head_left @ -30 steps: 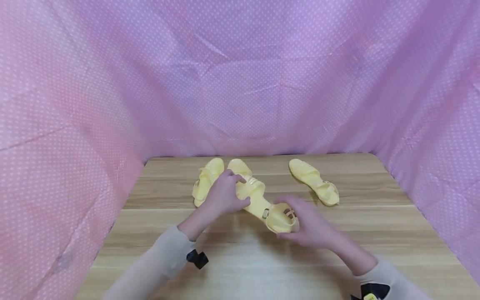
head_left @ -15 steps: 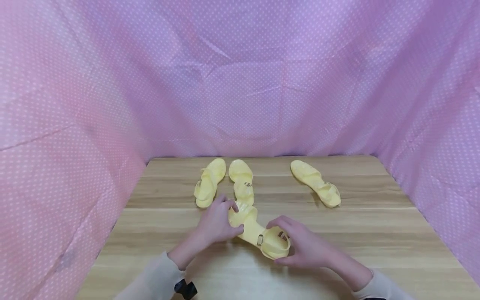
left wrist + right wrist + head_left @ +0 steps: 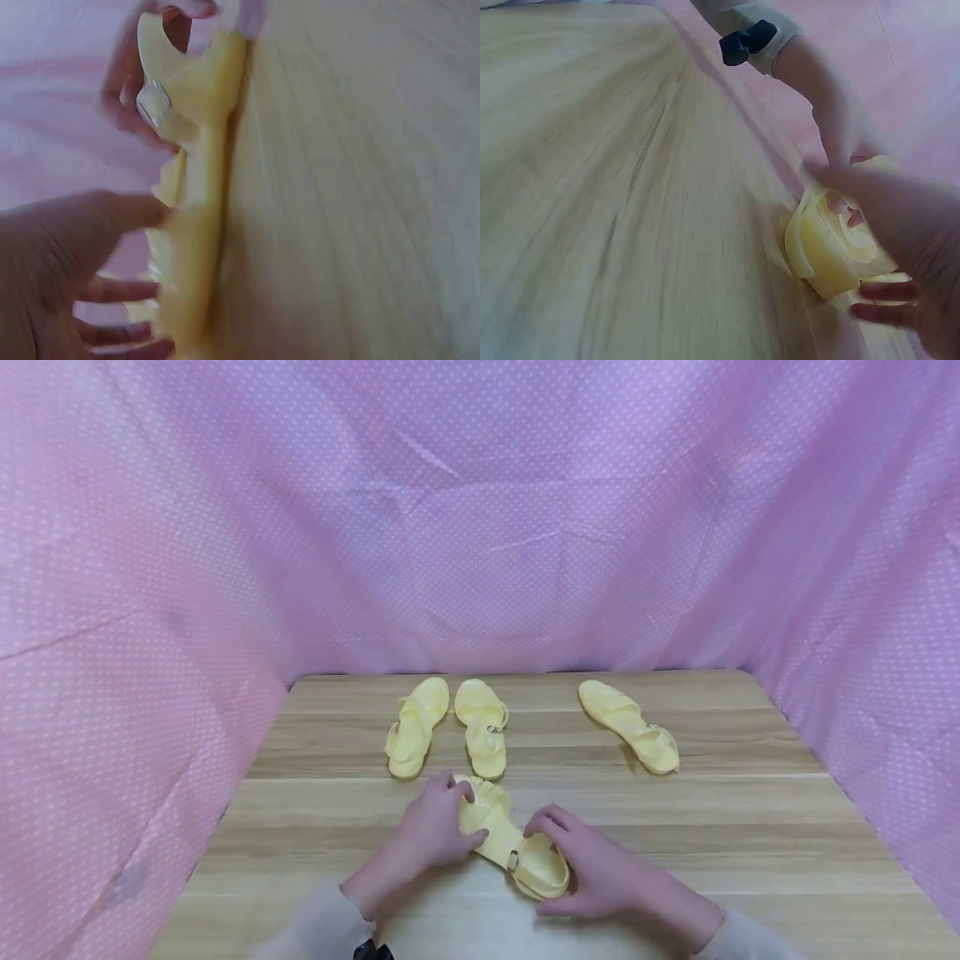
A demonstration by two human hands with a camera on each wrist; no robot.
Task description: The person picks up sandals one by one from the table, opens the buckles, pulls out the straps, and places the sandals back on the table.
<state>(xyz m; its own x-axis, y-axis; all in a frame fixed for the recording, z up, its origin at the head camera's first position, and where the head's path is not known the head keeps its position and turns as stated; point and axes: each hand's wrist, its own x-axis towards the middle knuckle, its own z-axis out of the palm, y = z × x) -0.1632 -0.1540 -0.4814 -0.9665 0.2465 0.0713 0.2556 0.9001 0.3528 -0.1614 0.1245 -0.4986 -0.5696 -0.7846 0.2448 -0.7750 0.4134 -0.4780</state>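
A yellow strappy sandal (image 3: 501, 839) with a small metal buckle lies at a slant on the wooden table, toe to the left and heel to the right. My left hand (image 3: 438, 827) holds its toe end, thumb on the near edge and fingers at the far one. Around the heel strap curves my right hand (image 3: 592, 864), fingers on the far side, thumb on the near side. In the left wrist view the sandal (image 3: 199, 225) shows side-on with its sole against the tabletop. The right wrist view has its rounded heel (image 3: 821, 247) between blurred thumb and fingers.
Behind the hands lie two similar yellow sandals, one left (image 3: 417, 727) and one beside it (image 3: 482, 727). Another sandal (image 3: 628, 727) lies slanted at the back right. Pink dotted cloth (image 3: 480, 527) hangs around the table (image 3: 750, 827).
Both hands have brought the sandal toward the near side of the table, away from the others. The sandal behind it now shows in full; the three back sandals have stayed put.
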